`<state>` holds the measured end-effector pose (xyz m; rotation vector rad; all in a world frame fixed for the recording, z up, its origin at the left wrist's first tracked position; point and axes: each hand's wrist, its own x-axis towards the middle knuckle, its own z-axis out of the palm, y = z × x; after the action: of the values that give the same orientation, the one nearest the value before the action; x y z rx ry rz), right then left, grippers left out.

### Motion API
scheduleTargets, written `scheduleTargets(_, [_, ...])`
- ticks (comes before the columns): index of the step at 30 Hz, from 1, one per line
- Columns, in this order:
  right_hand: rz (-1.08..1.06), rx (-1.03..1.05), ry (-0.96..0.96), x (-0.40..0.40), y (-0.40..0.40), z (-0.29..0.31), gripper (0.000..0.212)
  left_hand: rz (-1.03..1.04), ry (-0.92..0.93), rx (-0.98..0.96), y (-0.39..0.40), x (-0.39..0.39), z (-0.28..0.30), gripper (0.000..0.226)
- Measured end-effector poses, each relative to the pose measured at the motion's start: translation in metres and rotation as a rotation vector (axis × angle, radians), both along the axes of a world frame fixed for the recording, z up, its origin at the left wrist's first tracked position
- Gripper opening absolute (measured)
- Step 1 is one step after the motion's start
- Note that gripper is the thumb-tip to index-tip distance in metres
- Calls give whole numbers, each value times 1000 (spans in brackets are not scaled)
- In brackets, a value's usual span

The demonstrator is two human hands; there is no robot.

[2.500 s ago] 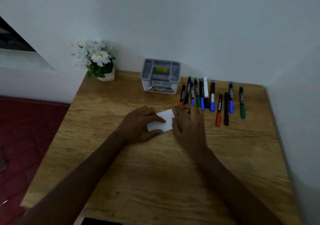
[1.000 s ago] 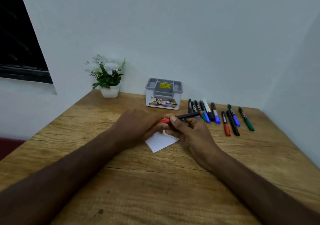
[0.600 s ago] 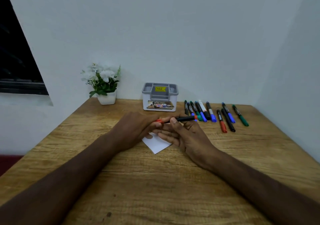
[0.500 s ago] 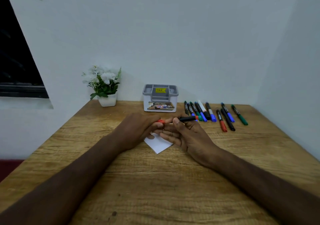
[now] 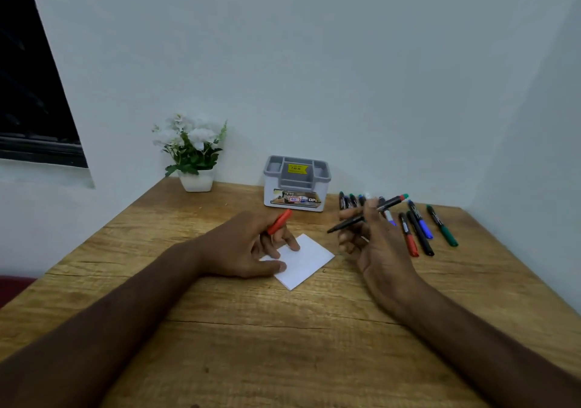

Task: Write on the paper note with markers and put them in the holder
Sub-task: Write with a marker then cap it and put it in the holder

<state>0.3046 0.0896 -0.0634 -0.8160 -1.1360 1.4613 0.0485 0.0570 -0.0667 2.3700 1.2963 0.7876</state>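
Note:
A white paper note [image 5: 306, 261] lies on the wooden table [image 5: 283, 329]. My left hand [image 5: 248, 247] holds a red marker cap [image 5: 279, 221] between its fingers while its fingertips rest on the note's left part. My right hand [image 5: 371, 237] grips the uncapped black marker [image 5: 366, 214], tip pointing left, above the table to the right of the note. The grey-and-white holder [image 5: 297, 184] stands by the back wall. Several capped markers [image 5: 419, 228] lie in a row right of the holder, partly hidden behind my right hand.
A small white pot of white flowers [image 5: 195, 153] stands at the back left corner of the table. White walls close the back and right sides. A dark window [image 5: 28, 93] is at the left.
The red cap has come off the marker: my left hand drew it away onto the note, and my right hand moved right with the uncapped marker.

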Motion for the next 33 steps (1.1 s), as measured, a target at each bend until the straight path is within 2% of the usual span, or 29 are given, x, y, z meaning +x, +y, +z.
scheduleTargets(3, [42, -31, -51, 3, -2, -4, 38, 31, 39, -15, -2, 14, -2, 44])
scheduleTargets(6, [150, -24, -106, 4, -6, -4, 18, 134, 229, 28, -3, 26, -6, 60])
scheduleTargets(11, [162, 96, -246, 6, -9, -6, 12, 135, 244, 31, -6, 38, -5, 71])
scheduleTargets(13, [198, 95, -290, 5, -11, -4, 9, 132, 239, -25, -7, 35, 0, 68])
scheduleTargets(15, [238, 86, -353, 4, -11, -2, 7, 88, 135, -100, -5, 28, 3, 57])
scheduleTargets(18, [255, 97, -417, 5, -11, -3, 8, 53, 60, -103, -6, 10, 2, 46])
scheduleTargets(22, [237, 170, -536, 5, -14, 0, 10, 64, 159, -52, 0, 1, -4, 54])
scheduleTargets(27, [312, 286, -629, -8, -11, 8, 12, 15, 137, -90, 1, 0, -2, 51])
scheduleTargets(33, [271, 341, -595, -9, -8, -1, 13, 30, 131, -103, 4, -5, -9, 50])
